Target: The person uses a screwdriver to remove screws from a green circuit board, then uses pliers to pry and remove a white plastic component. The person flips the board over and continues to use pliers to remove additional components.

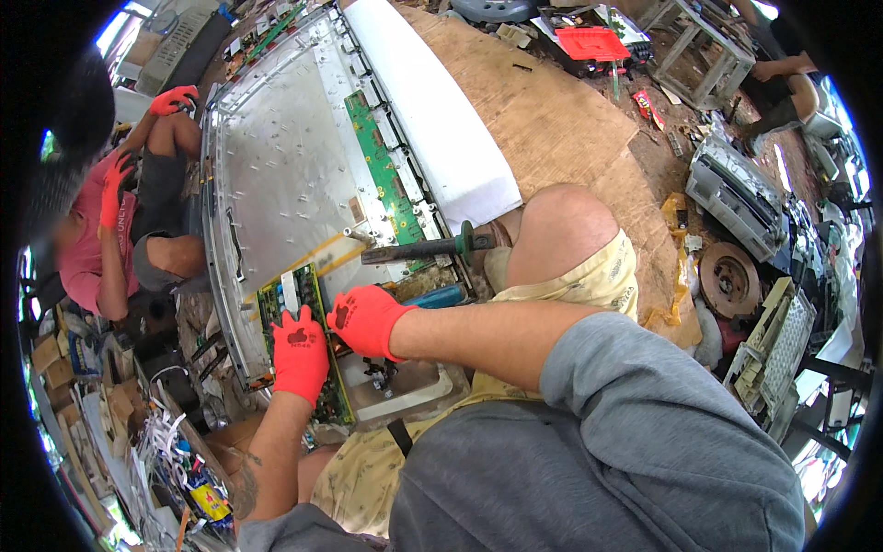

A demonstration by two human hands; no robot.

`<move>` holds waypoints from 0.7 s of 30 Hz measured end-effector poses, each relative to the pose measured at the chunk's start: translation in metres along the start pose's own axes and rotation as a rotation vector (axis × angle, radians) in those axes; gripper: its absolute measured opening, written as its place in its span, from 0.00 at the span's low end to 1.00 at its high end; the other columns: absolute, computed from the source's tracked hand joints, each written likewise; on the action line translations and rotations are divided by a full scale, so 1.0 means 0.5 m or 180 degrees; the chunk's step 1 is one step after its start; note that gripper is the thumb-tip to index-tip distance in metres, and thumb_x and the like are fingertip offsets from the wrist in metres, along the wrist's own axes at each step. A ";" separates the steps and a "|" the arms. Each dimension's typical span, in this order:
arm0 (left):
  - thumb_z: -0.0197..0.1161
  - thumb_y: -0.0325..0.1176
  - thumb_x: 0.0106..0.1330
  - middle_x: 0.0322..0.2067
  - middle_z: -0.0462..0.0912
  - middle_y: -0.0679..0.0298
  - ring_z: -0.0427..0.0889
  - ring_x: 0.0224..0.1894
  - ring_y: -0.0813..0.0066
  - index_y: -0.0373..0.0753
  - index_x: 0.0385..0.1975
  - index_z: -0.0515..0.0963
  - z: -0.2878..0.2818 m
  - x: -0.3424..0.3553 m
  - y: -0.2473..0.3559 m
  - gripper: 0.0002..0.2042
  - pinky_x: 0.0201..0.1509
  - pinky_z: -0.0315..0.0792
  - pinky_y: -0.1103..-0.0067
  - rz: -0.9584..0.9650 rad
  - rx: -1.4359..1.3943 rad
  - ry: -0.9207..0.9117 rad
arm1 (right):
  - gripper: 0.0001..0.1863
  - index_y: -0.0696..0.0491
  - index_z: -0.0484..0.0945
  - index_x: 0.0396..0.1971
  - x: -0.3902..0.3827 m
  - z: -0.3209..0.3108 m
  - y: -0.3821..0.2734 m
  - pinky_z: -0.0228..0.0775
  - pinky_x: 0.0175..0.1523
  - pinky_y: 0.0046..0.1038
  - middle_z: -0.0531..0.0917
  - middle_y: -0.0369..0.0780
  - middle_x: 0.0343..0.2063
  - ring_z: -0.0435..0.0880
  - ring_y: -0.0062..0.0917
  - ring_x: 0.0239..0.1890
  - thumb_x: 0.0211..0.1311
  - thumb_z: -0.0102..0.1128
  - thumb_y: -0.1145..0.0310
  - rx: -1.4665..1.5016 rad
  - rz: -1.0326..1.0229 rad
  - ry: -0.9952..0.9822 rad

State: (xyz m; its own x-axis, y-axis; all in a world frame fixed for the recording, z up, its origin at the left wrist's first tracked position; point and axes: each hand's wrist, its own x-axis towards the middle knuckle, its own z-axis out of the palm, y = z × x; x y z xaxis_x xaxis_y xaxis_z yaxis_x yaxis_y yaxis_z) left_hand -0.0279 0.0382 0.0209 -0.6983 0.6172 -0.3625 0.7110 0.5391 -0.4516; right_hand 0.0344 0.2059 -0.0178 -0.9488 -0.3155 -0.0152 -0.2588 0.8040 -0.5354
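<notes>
A long, narrow circuit board with green and yellow parts lies at the near left corner of a large flat metal panel. My left hand, in a red glove, is closed on this board, its fingers beside a pale metal piece. My right hand, gloved the same, is curled at the board's right edge; its fingertips are hidden underneath. Just beyond the right hand lies a flat dark blade with a green handle. A blue object rests near it, partly covered.
A green circuit strip runs along the panel's right side, beside a white sheet. Cardboard covers the floor to the right. Another person in red gloves sits at the left. An open red case, a brown disc and scrap surround the spot.
</notes>
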 end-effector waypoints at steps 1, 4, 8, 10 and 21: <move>0.60 0.27 0.60 0.59 0.77 0.55 0.75 0.60 0.46 0.34 0.37 0.84 0.006 0.000 -0.005 0.09 0.63 0.69 0.51 -0.0029 0.0003 0.0002 | 0.11 0.50 0.84 0.39 0.002 0.002 -0.003 0.78 0.44 0.40 0.85 0.46 0.40 0.86 0.40 0.43 0.58 0.62 0.64 0.0023 -0.0034 0.0056; 0.64 0.28 0.56 0.57 0.77 0.56 0.76 0.57 0.47 0.34 0.37 0.84 -0.021 0.003 -0.020 0.10 0.60 0.72 0.55 0.0083 -0.0149 -0.0167 | 0.10 0.50 0.84 0.39 -0.001 -0.001 -0.001 0.79 0.43 0.40 0.85 0.45 0.40 0.86 0.41 0.42 0.58 0.62 0.65 0.0080 0.0010 -0.0023; 0.67 0.30 0.52 0.57 0.77 0.57 0.76 0.55 0.48 0.37 0.36 0.85 -0.043 0.011 -0.027 0.12 0.61 0.71 0.55 0.0128 -0.0238 -0.0296 | 0.13 0.51 0.84 0.41 -0.005 -0.032 0.000 0.80 0.45 0.41 0.86 0.46 0.41 0.87 0.40 0.43 0.56 0.63 0.65 0.0140 -0.0042 -0.0141; 0.68 0.30 0.52 0.57 0.77 0.57 0.76 0.55 0.48 0.39 0.40 0.85 -0.041 0.013 -0.028 0.14 0.61 0.71 0.55 0.0215 -0.0386 -0.0218 | 0.14 0.51 0.84 0.42 -0.002 -0.054 0.010 0.80 0.47 0.41 0.87 0.48 0.42 0.88 0.40 0.45 0.56 0.63 0.64 0.0215 -0.0104 -0.0461; 0.64 0.35 0.62 0.56 0.81 0.51 0.74 0.62 0.44 0.41 0.55 0.79 0.019 -0.001 -0.016 0.20 0.65 0.68 0.57 -0.0315 -0.1527 -0.0128 | 0.18 0.46 0.85 0.49 0.095 -0.146 -0.068 0.80 0.51 0.44 0.87 0.43 0.48 0.87 0.41 0.50 0.59 0.63 0.59 -0.0533 -0.0740 -0.0789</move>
State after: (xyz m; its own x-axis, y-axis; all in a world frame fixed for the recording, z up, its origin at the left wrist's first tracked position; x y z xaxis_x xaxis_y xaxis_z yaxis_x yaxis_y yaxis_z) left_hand -0.0339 0.0280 0.0170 -0.7603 0.5323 -0.3723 0.5927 0.8030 -0.0624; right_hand -0.0152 0.2002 0.0613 -0.7939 -0.5952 -0.1243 -0.5076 0.7614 -0.4034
